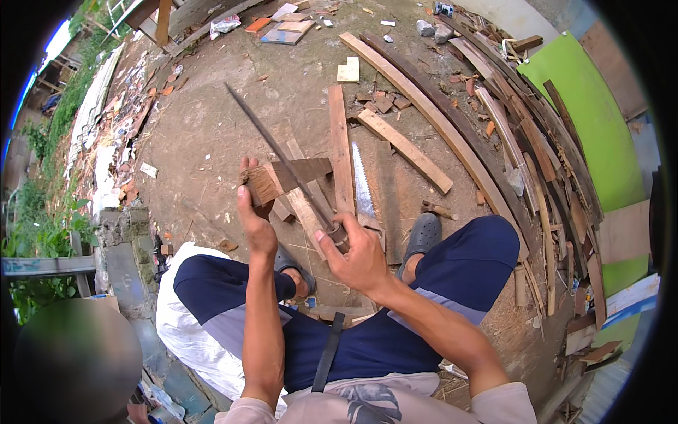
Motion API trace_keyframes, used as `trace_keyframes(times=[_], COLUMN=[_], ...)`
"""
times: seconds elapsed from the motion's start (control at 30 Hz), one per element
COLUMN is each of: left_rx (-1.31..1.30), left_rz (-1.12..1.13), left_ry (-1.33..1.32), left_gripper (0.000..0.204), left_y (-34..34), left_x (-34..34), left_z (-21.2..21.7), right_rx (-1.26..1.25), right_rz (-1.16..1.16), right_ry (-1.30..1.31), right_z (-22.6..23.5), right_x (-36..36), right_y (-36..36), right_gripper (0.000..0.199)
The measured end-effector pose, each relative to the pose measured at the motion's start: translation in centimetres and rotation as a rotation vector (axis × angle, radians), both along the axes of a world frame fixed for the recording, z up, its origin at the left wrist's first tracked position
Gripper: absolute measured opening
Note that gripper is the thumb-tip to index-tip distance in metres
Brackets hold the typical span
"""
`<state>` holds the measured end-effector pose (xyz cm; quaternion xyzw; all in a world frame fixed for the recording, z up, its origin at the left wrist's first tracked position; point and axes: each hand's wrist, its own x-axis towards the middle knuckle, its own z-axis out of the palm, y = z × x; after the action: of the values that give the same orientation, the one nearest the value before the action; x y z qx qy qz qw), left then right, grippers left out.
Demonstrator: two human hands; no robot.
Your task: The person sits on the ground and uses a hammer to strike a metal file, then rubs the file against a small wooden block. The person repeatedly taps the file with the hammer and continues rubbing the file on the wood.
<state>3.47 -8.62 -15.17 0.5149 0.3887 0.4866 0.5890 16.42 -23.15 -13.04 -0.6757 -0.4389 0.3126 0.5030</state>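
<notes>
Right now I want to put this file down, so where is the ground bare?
Bare dirt lies left of the long plank, up to the rubble strip. Right of the saw, boards pile up.

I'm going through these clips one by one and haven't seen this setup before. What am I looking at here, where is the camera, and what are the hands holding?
There is no machine here: a person works with bare hands. The one picture comes from a wide fisheye camera worn on the head, looking down, so straight edges bend near the rim and the forearms enter from below. The person sits over bare dirt ground, knees apart in dark blue shorts. The left hand holds a small wooden block up in front. The right hand grips the handle of a long metal file, whose blade lies slanted across the block. On the ground beyond lie a handsaw, loose wooden planks and, to the right, a stack of curved boards.
</notes>
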Motion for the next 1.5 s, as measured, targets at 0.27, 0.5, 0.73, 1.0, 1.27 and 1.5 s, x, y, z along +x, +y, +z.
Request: trace_keyframes(times=[0.27, 0.5, 0.73, 1.0, 1.27, 1.5], left_rx=[-0.042, -0.008, 0.538, 0.338, 0.563, 0.453], left_rz=[0.142, 0.399, 0.232, 0.270, 0.243, -0.085], left_ry=[0.006, 0.225, 0.583, 0.373, 0.430, 0.518], left_gripper=[0.071, 0.098, 0.108, 0.096, 0.057, 0.110], left_y=[1.4, 3.2, 5.3, 2.9, 2.8, -1.1], left_x=[-2.6, -3.8, -6.1, 0.3, 0.6, 0.4], left_z=[-0.2, -2.4, -8.9, -9.8, -2.9, 4.1], right_rx=[-0.257, -0.445, -0.428, -0.428, -0.414, -0.308], right_rz=[-0.037, -0.007, 0.002, -0.001, -0.055, 0.051], right_ry=[0.145, 0.405, 0.406, 0.433, 0.400, 0.193], right_z=[-1.2, -1.8, -2.2, -2.8, -2.0, -2.2], right_x=[2.9, 3.2, 3.2, 4.2, 5.0, 5.0], right_y=[-0.2, -0.6, -0.7, 0.0, 0.1, -0.8], right_gripper=[0.050, 0.052, 0.050, 0.054, 0.047, 0.057])
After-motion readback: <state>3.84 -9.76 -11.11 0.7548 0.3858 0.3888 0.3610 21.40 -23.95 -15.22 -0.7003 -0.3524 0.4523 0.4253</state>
